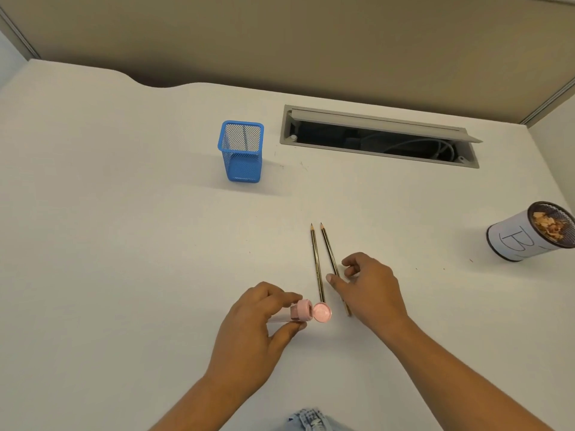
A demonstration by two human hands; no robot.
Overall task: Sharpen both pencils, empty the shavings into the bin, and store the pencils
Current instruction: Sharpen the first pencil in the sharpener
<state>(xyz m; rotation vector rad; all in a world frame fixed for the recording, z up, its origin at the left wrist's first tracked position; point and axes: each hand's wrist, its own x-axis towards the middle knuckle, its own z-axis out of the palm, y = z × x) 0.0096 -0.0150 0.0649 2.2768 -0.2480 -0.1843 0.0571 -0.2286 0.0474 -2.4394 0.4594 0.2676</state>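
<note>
Two dark striped pencils lie side by side on the white desk with their tips pointing away. My right hand [370, 284] is down over the right pencil [329, 247], thumb on one side and curled fingers on the other, pinching it where it lies. The left pencil [316, 262] lies free. My left hand [258, 318] grips a pink sharpener [83, 311] with a clear barrel, its round pink lid [322, 312] flipped open beside the pencils' back ends. A blue mesh pencil holder [241, 150] stands far left. A paper-wrapped bin [510, 241] holding shavings stands at the right.
An open grey cable hatch [378, 135] with cords inside is set into the desk behind the pencils. A beige partition wall runs along the back edge. Denim fabric [311, 419] shows at the near edge.
</note>
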